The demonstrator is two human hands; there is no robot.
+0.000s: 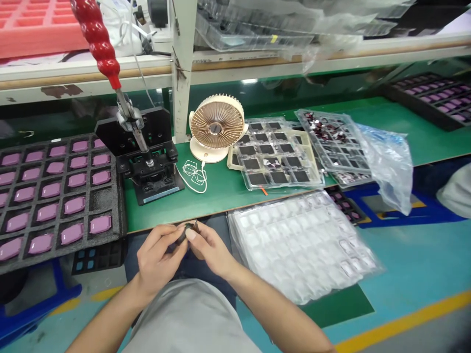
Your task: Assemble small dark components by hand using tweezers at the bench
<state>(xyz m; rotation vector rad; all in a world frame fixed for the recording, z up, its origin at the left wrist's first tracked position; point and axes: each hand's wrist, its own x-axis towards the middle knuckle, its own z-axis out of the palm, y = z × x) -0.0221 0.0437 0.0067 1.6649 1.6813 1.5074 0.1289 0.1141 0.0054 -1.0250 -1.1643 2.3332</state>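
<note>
Both my hands meet just below the front edge of the green bench. My left hand point(157, 255) and my right hand point(208, 247) pinch a small dark part point(188, 230) between their fingertips, over my lap. Straight ahead on the bench stands a black hand press point(147, 157) with a red ribbed lever handle point(96, 41) leaning up to the left. To my left lies a black foam tray point(106, 201) with several pink-purple parts point(75, 180) in its pockets; one pocket near its right edge has no part in it.
A small beige fan point(216, 128) with a coiled white cord point(195, 176) stands right of the press. Clear blister trays point(275, 157) with dark squares, another tray in a plastic bag point(386, 162), and a clear empty-pocket tray stack point(305, 242) lie to the right. Shelving hangs overhead.
</note>
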